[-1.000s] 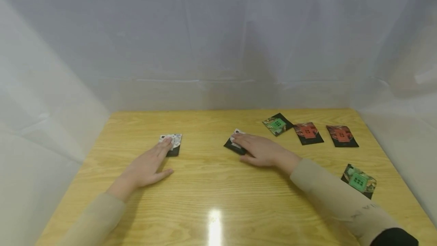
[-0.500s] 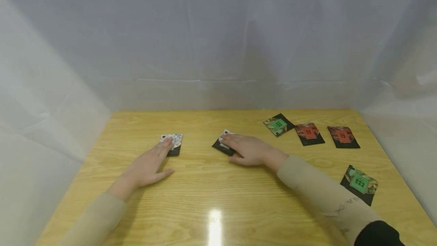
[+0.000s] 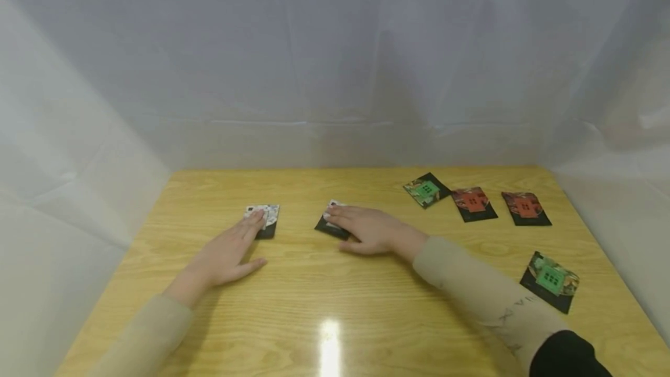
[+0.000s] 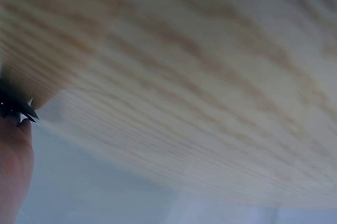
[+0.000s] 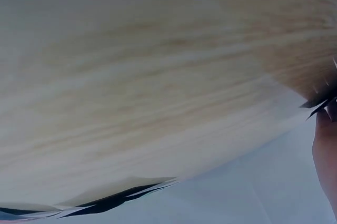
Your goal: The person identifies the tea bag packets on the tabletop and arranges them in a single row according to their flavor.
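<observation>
In the head view my left hand (image 3: 220, 258) rests its straight fingers on a flat black packet with a white patterned label (image 3: 271, 220), thumb spread on the bare wood. My right hand (image 3: 369, 230) lies with extended fingers on a matching black-and-white packet (image 3: 331, 229), a short gap to the right of the first. The fingers cover part of both labels. Only the edge of the left hand (image 4: 15, 166) and a dark packet tip (image 4: 18, 103) show in the left wrist view. The right wrist view has the edge of the right hand (image 5: 325, 155) at its right.
On the right of the wooden table (image 3: 293, 313) lie a green-labelled packet (image 3: 426, 191), a red-labelled packet (image 3: 474, 204), another red-labelled packet (image 3: 526, 209) and, nearer the front, a second green-labelled packet (image 3: 549, 281). Pale sheeting (image 3: 314, 63) stands behind and at both sides.
My right hand has slid leftward across the table with the packet beneath its fingers, narrowing the gap between the two white-labelled packets. The left hand and its packet have stayed in place.
</observation>
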`<state>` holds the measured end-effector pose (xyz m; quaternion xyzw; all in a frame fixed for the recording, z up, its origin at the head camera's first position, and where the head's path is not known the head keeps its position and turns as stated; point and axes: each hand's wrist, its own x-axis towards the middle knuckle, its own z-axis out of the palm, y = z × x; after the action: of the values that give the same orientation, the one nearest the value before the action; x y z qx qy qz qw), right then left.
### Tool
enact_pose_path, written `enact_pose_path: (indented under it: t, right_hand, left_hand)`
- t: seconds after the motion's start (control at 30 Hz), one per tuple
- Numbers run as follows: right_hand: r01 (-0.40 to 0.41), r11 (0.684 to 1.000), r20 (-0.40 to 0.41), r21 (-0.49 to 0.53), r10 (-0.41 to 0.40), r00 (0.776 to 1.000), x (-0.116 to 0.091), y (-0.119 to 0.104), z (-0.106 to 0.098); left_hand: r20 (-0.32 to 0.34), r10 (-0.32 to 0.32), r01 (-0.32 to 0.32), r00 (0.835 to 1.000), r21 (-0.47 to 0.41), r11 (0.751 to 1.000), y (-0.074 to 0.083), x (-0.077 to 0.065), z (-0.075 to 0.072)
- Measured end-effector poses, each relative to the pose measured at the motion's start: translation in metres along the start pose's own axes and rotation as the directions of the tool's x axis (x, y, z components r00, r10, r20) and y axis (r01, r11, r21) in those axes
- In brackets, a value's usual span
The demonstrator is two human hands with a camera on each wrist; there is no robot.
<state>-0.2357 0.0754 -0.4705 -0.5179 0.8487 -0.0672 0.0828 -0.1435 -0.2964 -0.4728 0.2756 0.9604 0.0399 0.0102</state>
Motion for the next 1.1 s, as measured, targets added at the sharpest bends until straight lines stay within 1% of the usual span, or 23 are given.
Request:
enact_pose_path:
  t: [0.23, 0.4, 0.53, 0.67, 0.93, 1.1]
  right_hand:
    - [0.011, 1.0, 0.004, 0.012, -0.011, 1.0, 0.009, -0.006, 0.0]
    - [0.019, 1.0, 0.012, 0.01, -0.019, 1.0, 0.017, -0.011, 0.0]
    - [0.023, 1.0, 0.019, -0.006, -0.023, 1.0, 0.024, -0.016, 0.0]
    - [0.019, 0.999, 0.036, -0.028, -0.018, 0.999, 0.032, -0.022, -0.001]
    - [0.021, 1.0, 0.039, -0.006, -0.021, 0.999, 0.045, -0.029, -0.001]
    - [0.025, 1.0, 0.046, -0.013, -0.024, 0.999, 0.053, -0.031, 0.0]
  left_hand:
    - [0.007, -0.003, 0.003, 1.0, -0.005, 1.0, -0.001, 0.0, 0.0]
    - [-0.001, 0.004, -0.004, 1.0, 0.001, 1.0, -0.002, -0.001, 0.001]
    - [-0.01, 0.008, -0.007, 1.0, 0.01, 1.0, -0.002, -0.001, 0.002]
    - [-0.002, 0.008, -0.008, 1.0, 0.008, 1.0, -0.001, -0.001, 0.0]
    - [-0.003, 0.014, -0.014, 1.0, 0.005, 1.0, -0.003, 0.0, 0.001]
    - [-0.003, 0.015, -0.015, 1.0, 0.011, 1.0, -0.004, 0.001, 0.002]
